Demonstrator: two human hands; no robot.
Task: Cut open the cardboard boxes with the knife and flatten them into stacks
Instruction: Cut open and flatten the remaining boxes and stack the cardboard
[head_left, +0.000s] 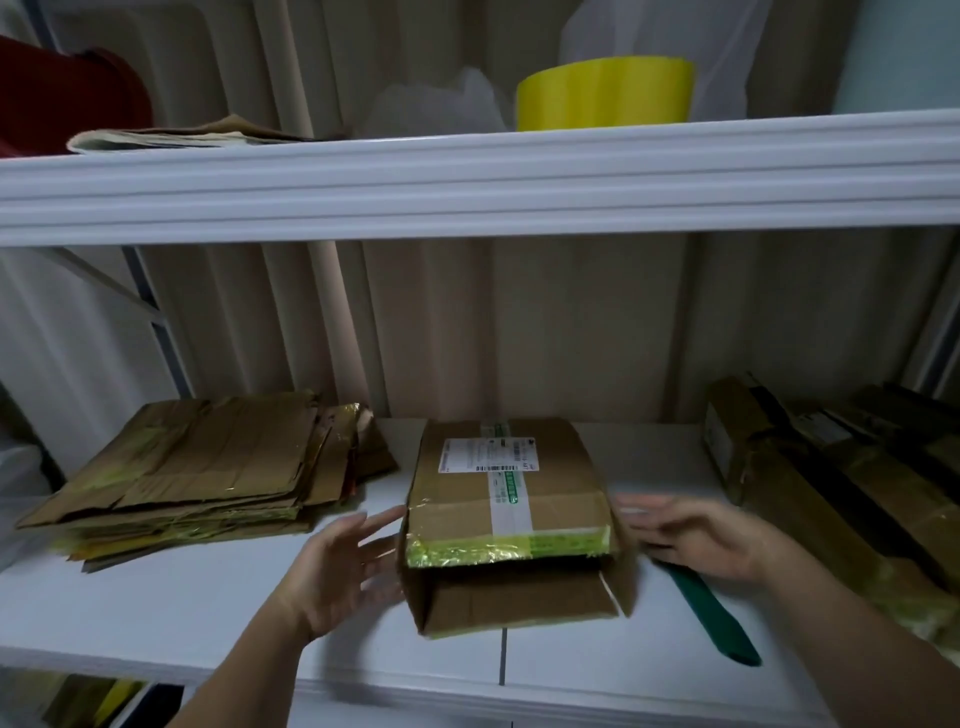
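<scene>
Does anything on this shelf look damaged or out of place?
Yes. The box between the open hands is crumpled, its near end gaping under wrinkled yellow-green tape. The boxes at right look torn. The green knife lies loose near the shelf's front edge.

White shelves (467, 176) against corrugated wall (571, 322)

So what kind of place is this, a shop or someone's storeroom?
Probably a storeroom or packing corner: white shelving against a corrugated wall, a stack of flattened cardboard, a taped parcel box and a big yellow tape roll.
</scene>
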